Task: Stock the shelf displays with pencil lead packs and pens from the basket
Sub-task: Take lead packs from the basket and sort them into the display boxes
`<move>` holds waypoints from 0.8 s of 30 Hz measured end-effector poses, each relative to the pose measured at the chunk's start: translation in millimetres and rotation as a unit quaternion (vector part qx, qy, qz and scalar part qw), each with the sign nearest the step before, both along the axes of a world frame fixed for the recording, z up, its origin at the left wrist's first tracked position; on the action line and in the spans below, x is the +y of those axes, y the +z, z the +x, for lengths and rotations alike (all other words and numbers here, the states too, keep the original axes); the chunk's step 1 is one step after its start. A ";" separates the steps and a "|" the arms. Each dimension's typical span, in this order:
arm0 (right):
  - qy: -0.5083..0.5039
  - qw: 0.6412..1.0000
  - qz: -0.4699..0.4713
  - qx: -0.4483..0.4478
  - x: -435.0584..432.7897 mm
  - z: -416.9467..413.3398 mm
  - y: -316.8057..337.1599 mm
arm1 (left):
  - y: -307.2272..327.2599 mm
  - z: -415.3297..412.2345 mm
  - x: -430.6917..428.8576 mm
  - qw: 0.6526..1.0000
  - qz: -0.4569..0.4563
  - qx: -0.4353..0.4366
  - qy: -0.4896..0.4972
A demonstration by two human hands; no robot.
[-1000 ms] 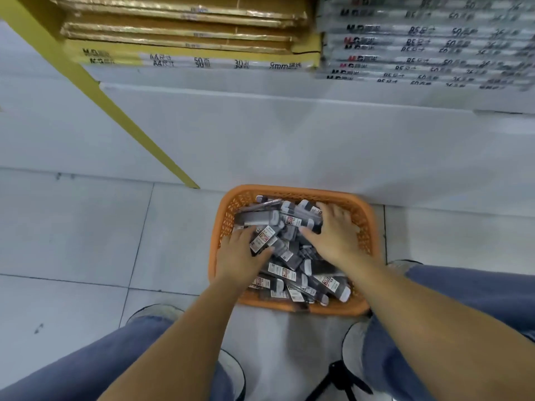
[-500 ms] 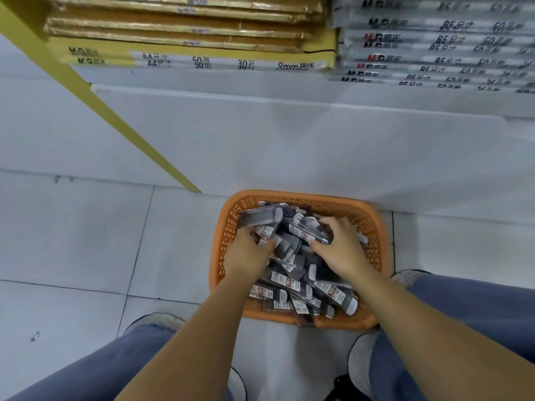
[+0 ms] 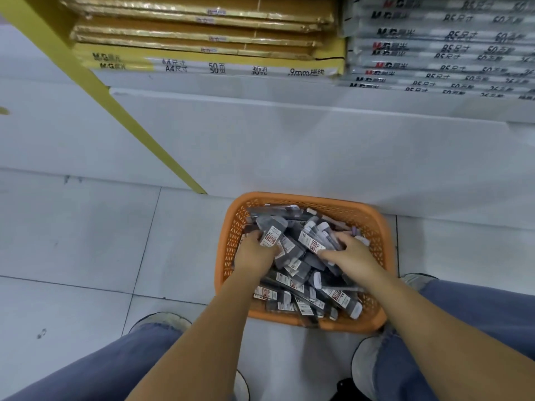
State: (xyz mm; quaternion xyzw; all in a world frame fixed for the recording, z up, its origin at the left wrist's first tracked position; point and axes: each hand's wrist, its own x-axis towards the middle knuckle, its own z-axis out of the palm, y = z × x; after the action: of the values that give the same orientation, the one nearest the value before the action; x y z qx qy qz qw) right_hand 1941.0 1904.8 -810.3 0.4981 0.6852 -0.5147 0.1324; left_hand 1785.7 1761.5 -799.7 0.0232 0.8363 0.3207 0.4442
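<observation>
Gripping one pencil lead pack (image 3: 272,235) at the orange basket's (image 3: 373,227) left side, my left hand (image 3: 254,254) curls round it; my right hand (image 3: 353,256) pinches a second pack (image 3: 311,242) near the basket's middle.

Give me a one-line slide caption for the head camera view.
Restocking: left hand and right hand grip pencil lead packs in an orange basket on the tiled floor.

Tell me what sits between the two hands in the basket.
Head view: a heap of grey lead packs with red-and-white labels fills the gap between the left hand and the right hand, inside the orange basket.
</observation>
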 end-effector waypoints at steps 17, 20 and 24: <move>-0.081 0.978 -0.041 0.189 -2.3 -13.8 105.2 | 85.7 8.3 -36.7 0.939 0.255 -0.186 0.136; -0.069 0.954 -0.074 0.281 -9.0 -19.5 153.7 | 128.2 13.4 -27.6 0.912 0.327 -0.212 0.126; -0.030 0.926 -0.097 0.364 -28.7 -22.0 215.9 | 190.9 24.6 -16.2 0.899 0.382 -0.205 0.065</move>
State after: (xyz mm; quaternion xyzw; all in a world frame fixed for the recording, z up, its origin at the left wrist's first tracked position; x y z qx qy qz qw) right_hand 1919.0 1876.2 -594.5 0.2812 0.6176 -0.7285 -0.0935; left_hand 1810.3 1745.3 -608.8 0.0699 0.5394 0.6415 0.5410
